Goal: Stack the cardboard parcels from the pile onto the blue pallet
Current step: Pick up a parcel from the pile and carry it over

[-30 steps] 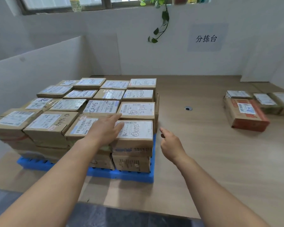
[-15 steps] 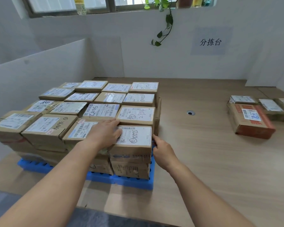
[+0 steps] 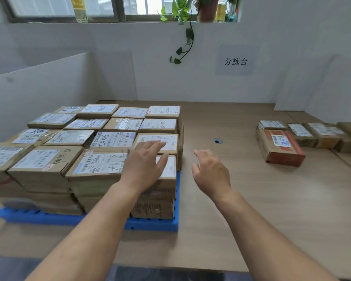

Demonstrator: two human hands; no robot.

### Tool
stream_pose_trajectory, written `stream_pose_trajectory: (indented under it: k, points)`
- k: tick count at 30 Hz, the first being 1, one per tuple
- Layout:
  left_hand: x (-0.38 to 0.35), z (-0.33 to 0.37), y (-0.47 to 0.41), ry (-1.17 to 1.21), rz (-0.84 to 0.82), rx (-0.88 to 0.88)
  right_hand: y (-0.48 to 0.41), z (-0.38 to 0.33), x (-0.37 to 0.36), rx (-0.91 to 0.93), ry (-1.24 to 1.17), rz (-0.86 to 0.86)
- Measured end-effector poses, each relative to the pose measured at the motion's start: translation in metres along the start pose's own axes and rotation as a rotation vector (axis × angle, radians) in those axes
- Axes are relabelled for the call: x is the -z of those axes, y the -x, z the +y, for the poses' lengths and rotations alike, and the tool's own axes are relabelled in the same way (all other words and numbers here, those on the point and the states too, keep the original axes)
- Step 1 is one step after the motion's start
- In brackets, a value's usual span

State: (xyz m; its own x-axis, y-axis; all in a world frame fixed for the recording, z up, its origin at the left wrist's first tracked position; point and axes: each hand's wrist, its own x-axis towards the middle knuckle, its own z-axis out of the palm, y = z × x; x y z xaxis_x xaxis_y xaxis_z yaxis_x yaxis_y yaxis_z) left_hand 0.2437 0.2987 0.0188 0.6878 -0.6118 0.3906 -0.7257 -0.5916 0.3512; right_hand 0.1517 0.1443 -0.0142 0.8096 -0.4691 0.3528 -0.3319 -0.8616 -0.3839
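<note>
Spreads straight fingers of left hand [image 3: 144, 165] over the corner parcel [image 3: 170, 169] on the blue pallet [image 3: 154, 226]; right hand [image 3: 211, 173] loosely spread, empty. Grip boxes from the pile [image 3: 280, 147] on the tabletop [image 3: 251, 199] by opposite sides (probably light, stiff).

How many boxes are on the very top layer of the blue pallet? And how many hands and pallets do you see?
Top-layer boxes: 16
Hands: 2, the left hand and the right hand
Blue pallet: 1
Total: 19
</note>
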Motion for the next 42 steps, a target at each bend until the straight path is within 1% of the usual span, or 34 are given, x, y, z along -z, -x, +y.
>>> stream_pose_trajectory:
  k: [3, 10, 15, 21, 26, 31, 37, 42]
  points:
    - [-0.011, 0.030, 0.010, 0.066, 0.017, -0.120, 0.016, 0.006, 0.015, -0.011, 0.087, 0.070]
    - [-0.047, 0.076, 0.028, 0.067, -0.073, -0.345, 0.056, 0.039, 0.043, -0.070, 0.330, 0.198]
    - [-0.073, 0.104, 0.033, 0.007, -0.114, -0.304, 0.065, 0.073, 0.053, -0.083, 0.382, 0.191]
    - [-0.110, 0.150, 0.027, -0.055, -0.153, -0.201, 0.065, 0.132, 0.062, -0.081, 0.403, 0.164]
    - [-0.150, 0.208, 0.010, -0.076, -0.201, -0.172, 0.060, 0.198, 0.080, -0.089, 0.398, 0.164]
    - [-0.197, 0.269, -0.016, -0.089, -0.200, -0.155, 0.051, 0.276, 0.103, -0.110, 0.412, 0.170]
    - [-0.240, 0.309, -0.037, -0.105, -0.258, -0.130, 0.046, 0.342, 0.113, -0.155, 0.436, 0.131]
    - [-0.271, 0.320, -0.071, -0.143, -0.310, -0.117, 0.023, 0.382, 0.109, -0.207, 0.435, 0.097]
